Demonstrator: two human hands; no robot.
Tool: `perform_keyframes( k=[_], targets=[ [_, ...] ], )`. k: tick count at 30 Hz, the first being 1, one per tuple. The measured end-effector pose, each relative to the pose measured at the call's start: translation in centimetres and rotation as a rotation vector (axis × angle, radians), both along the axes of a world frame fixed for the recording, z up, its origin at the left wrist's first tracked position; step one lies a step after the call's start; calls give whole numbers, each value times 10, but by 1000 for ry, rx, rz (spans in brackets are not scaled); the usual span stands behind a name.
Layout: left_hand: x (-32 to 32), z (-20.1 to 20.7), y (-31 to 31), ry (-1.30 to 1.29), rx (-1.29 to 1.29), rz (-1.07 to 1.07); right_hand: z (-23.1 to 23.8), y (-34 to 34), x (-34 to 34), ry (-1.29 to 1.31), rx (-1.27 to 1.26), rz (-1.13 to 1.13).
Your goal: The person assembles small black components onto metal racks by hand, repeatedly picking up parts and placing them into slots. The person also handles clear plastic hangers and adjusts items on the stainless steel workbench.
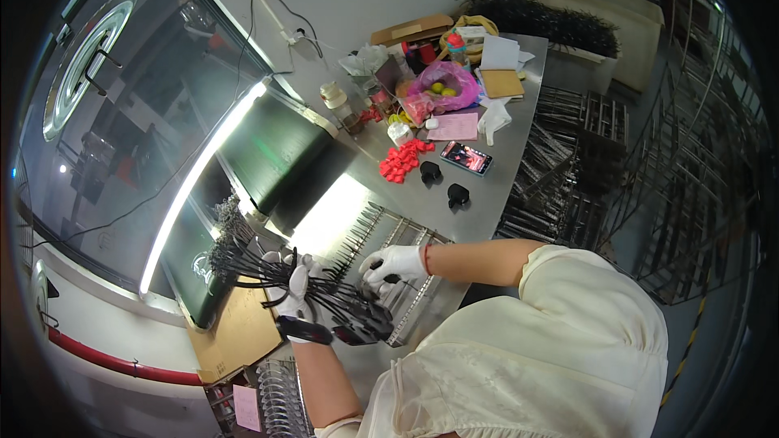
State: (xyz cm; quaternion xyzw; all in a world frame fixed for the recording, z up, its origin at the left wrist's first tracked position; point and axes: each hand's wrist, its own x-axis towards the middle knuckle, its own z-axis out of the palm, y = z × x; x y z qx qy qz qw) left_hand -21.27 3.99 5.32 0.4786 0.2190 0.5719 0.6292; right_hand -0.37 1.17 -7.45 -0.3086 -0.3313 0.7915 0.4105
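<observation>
My left hand [296, 290], in a white glove, is closed round a bunch of thin black stems [331, 302]. Dark, flat, paddle-like ends [305, 330] stick out at the lower side of the bunch. In a white glove too, my right hand [393, 268] has its fingers bent together over a metal rack [414, 292], just right of the bunch. Something black shows at these fingers; whether it is held or worn cannot be made out. A row of thin dark pieces [361, 235] stands along the left side of the rack.
Past the rack on the metal table [499, 186] lie a phone [466, 158], two black pieces [458, 195] and red bits [399, 164]. Farther back is a pink bag [454, 89] with fruit. A bright tube lamp [203, 182] and green conveyor belt [272, 150] are left.
</observation>
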Motion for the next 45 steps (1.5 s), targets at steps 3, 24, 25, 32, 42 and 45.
perform_keyframes(
  k=[3, 24, 25, 32, 42, 45],
  targets=[
    [26, -17, -16, 174, 128, 227, 8, -2, -8, -148, 180, 45],
    [43, 9, -5, 616, 243, 63, -7, -36, -26, -1059, 1012, -317],
    [43, 15, 0, 693, 355, 169, -7, -39, -18, -812, 664, -96],
    [50, 4, -21, 958, 848, 411, -2, -35, -18, -154, 91, 132],
    [17, 19, -8, 958, 1095, 325, 21, -61, -22, 310, -417, 53],
    [18, 15, -15, 997, 1175, 279, 27, -54, -33, -76, -9, 177]
  ],
)
